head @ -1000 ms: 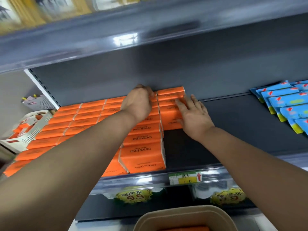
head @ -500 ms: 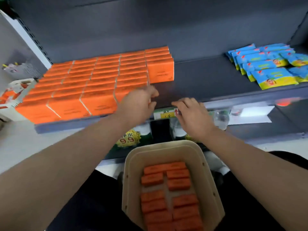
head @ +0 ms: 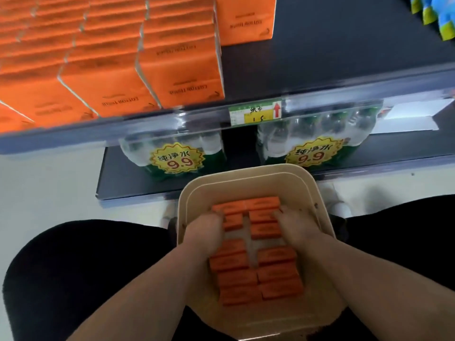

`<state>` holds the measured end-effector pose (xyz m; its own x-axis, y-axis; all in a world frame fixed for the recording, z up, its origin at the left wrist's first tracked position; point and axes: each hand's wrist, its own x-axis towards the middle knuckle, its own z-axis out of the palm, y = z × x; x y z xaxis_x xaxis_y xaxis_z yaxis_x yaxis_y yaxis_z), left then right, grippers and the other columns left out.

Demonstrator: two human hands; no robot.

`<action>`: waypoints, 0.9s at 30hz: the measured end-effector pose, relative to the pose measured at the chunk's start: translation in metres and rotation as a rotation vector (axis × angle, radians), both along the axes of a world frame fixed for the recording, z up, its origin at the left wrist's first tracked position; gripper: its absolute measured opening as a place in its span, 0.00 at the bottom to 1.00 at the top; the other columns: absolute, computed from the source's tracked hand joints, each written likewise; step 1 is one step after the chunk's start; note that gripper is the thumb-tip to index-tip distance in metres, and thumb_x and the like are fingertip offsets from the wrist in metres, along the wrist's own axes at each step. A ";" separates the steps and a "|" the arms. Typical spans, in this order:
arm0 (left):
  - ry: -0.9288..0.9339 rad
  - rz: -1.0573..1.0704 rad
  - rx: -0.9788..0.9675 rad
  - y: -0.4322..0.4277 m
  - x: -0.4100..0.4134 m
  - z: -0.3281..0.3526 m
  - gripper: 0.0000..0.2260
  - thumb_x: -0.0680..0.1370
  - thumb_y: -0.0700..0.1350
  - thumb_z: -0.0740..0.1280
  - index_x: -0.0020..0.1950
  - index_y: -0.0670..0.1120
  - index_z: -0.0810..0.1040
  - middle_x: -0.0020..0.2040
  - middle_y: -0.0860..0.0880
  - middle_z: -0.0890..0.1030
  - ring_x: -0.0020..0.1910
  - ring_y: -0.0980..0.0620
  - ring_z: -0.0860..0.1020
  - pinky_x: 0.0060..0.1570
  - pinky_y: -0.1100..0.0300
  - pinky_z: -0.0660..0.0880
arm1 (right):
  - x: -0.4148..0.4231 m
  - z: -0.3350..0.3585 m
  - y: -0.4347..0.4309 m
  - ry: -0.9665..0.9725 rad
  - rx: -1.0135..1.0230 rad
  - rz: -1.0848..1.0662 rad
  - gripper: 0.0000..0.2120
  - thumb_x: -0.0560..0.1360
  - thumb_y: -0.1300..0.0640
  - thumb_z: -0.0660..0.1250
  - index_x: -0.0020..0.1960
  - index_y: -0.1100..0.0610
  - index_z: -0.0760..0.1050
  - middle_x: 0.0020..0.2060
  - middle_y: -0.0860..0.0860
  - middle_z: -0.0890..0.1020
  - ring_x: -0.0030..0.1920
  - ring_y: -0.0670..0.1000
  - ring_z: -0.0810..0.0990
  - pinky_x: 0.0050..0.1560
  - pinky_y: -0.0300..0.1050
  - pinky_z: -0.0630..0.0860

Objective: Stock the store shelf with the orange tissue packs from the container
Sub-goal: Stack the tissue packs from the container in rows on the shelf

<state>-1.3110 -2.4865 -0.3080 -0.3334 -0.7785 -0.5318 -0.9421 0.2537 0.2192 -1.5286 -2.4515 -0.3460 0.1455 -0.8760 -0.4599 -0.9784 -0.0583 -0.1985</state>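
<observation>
A beige container [head: 246, 169] rests on my lap, holding several orange tissue packs [head: 278, 274] in two columns. Both hands are inside it at the far end. My left hand [head: 204, 232] curls its fingers against the left side of the far packs [head: 264, 230]. My right hand [head: 295, 225] presses on their right side. These packs still lie in the container between my hands. Above, rows of stocked orange packs [head: 182, 70] fill the left part of the dark shelf [head: 320, 52], and one short row stands further back on the right.
Bare shelf stretches to the right of the orange rows, up to blue packets [head: 440, 18] at the far right. A price tag [head: 256, 114] sits on the shelf's front rail. Wrapped water bottles [head: 172, 153] with yellow 9.9 stickers stand on the lower shelf.
Both hands have come down from the shelf into the container and closed around the far packs. My view has tilted down with them.
</observation>
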 end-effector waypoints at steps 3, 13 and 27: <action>-0.037 -0.016 0.033 -0.006 -0.005 -0.023 0.12 0.79 0.44 0.59 0.62 0.46 0.71 0.61 0.44 0.77 0.60 0.44 0.76 0.56 0.53 0.72 | 0.004 -0.030 -0.004 0.011 0.083 0.020 0.16 0.78 0.55 0.57 0.66 0.50 0.67 0.64 0.52 0.72 0.64 0.54 0.71 0.61 0.48 0.68; -0.083 0.043 0.094 -0.015 -0.001 -0.076 0.12 0.79 0.45 0.60 0.63 0.47 0.70 0.58 0.46 0.78 0.56 0.45 0.78 0.52 0.53 0.74 | 0.017 -0.077 -0.008 0.181 0.047 0.131 0.17 0.78 0.58 0.55 0.67 0.53 0.67 0.66 0.52 0.71 0.66 0.54 0.68 0.63 0.49 0.63; -0.187 -0.047 0.033 -0.026 -0.016 -0.100 0.13 0.80 0.43 0.59 0.65 0.45 0.68 0.63 0.43 0.72 0.60 0.43 0.74 0.56 0.50 0.73 | 0.009 -0.039 0.001 0.099 -0.248 -0.103 0.21 0.57 0.56 0.76 0.50 0.53 0.77 0.37 0.52 0.80 0.37 0.57 0.80 0.34 0.48 0.74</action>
<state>-1.3266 -2.5127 -0.4085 -0.2618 -0.7458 -0.6126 -0.9545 0.2939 0.0501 -1.5200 -2.4508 -0.3848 0.0151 -0.9713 -0.2375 -0.9955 0.0076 -0.0941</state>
